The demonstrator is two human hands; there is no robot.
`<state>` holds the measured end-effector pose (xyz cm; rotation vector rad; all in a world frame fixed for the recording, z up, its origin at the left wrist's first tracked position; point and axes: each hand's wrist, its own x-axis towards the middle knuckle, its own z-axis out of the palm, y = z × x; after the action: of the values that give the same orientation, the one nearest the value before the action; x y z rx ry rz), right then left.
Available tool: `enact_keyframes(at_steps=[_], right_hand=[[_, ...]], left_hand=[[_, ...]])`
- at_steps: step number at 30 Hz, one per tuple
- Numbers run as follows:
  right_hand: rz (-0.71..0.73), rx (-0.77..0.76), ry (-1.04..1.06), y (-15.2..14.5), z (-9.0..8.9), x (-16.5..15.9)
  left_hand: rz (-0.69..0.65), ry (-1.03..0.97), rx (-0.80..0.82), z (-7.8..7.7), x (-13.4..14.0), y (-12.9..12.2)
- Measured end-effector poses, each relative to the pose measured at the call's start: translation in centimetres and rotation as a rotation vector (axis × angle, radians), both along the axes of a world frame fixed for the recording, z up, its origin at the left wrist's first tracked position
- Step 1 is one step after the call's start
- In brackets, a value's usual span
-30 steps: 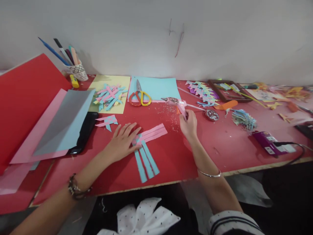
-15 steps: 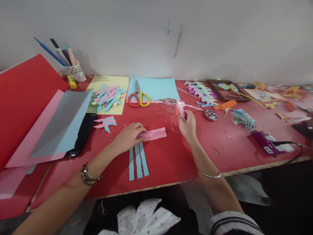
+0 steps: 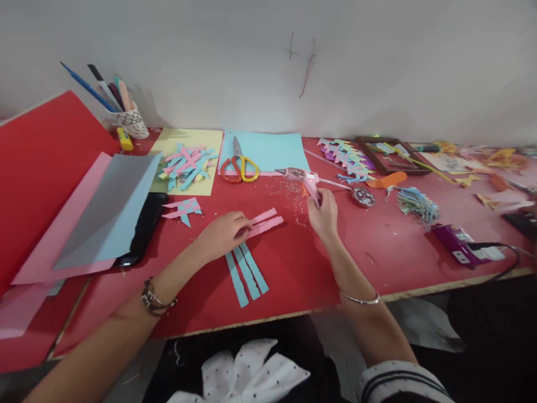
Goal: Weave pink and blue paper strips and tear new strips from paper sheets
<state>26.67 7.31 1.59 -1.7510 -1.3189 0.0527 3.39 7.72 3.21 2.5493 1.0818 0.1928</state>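
Observation:
My left hand rests on the red table and pinches the near ends of the pink paper strips, which cross over three blue paper strips lying toward the table's front edge. My right hand grips the handle of a pink glue gun, whose nozzle points left over the table. The gun sits just right of the pink strips, apart from them.
Orange-and-yellow scissors lie on a blue sheet at the back. A pile of woven strips lies on yellow paper. Large red, pink and grey sheets cover a black device at left. A pen cup stands by the wall. A purple device with cable sits right.
My left hand went from lying flat on the strips to pinching the pink strips' ends. The strips turned slightly on the table. My right hand kept hold of the glue gun.

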Motion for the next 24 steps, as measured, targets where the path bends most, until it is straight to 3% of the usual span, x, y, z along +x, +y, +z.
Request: enact_keyframes(at_steps=[9, 17, 24], right_hand=[[-0.007, 0.034, -0.028, 0.0, -0.3, 0.1], [-0.017, 0.006, -0.009, 0.1, -0.1, 0.1], [-0.039, -0.022, 0.006, -0.1, -0.1, 0.0]], left_hand=[[0.084, 0.07, 0.043, -0.6, 0.1, -0.4], [0.346, -0.088, -0.055, -0.1, -0.3, -0.9], [0.404, -0.205, -0.155, 0.1, -1.9, -1.3]])
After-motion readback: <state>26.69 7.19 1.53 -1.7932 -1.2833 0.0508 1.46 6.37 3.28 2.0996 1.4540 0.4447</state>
